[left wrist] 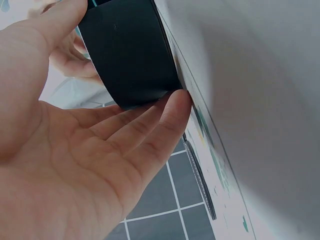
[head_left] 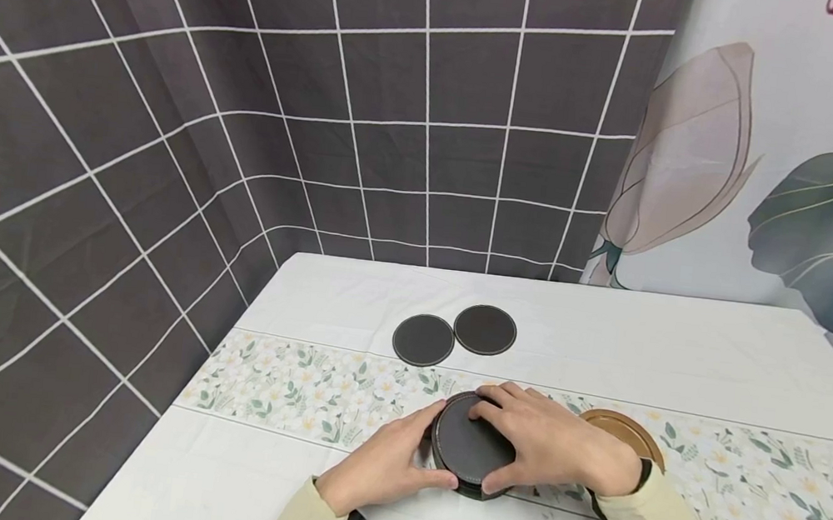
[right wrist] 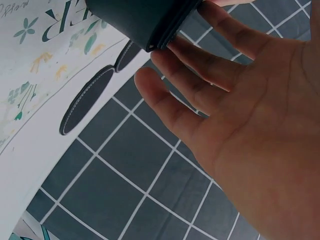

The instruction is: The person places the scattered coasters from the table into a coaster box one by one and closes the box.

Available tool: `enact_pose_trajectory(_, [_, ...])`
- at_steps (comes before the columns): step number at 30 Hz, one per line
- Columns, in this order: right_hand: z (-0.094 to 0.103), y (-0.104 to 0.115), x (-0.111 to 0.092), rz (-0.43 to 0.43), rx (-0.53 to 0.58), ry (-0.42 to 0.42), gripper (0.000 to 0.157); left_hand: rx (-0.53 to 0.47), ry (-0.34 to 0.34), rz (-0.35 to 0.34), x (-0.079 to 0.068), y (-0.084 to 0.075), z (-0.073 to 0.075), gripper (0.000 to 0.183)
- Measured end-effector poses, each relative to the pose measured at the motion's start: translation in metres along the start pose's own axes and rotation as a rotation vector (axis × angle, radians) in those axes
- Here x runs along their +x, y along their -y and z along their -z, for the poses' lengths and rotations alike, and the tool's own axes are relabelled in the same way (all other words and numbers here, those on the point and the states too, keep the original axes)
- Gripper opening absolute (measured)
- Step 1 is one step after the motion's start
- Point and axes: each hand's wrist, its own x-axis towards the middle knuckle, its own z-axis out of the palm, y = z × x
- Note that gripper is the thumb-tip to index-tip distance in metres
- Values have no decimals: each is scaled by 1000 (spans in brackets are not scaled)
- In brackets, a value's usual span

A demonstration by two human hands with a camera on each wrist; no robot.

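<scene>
A round black coaster holder [left wrist: 130, 55] stands on the table in front of me, with a dark stitched coaster [head_left: 469, 439] on top. My left hand [head_left: 385, 462] grips the holder's side wall, thumb at the near side and fingers round the far left. From the right, my right hand [head_left: 542, 440] spans the top coaster, its thumb at the near edge and fingertips at the far rim. In the right wrist view, those fingertips meet the stacked edges [right wrist: 172, 25] at the holder's top. Farther back, two more coasters, a left one [head_left: 423, 340] and a right one [head_left: 485, 329], lie flat side by side.
A gold-brown round plate [head_left: 615, 423] lies to the right, partly under my right forearm in the head view. A floral strip [head_left: 284, 381] crosses the white table covering [head_left: 606, 328]. Dark tile-patterned cloth [head_left: 367, 146] hangs behind and to the left.
</scene>
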Motion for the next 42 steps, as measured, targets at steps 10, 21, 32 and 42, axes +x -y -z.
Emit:
enact_pose_trajectory(10, [-1, -4, 2, 7, 35, -14, 79, 1, 4, 11, 0, 1, 0, 95])
enact_pose_trajectory(21, [-1, -6, 2, -27, 88, 11, 80, -18, 5, 6, 0, 0, 1, 94])
enact_pose_trajectory(32, [-1, -7, 0, -41, 101, 35, 71, -13, 17, 11, 0, 1, 1, 96])
enact_pose_trajectory(42, [-1, -7, 1, -46, 103, 40, 71, -10, 18, 14, -1, 0, 1, 97])
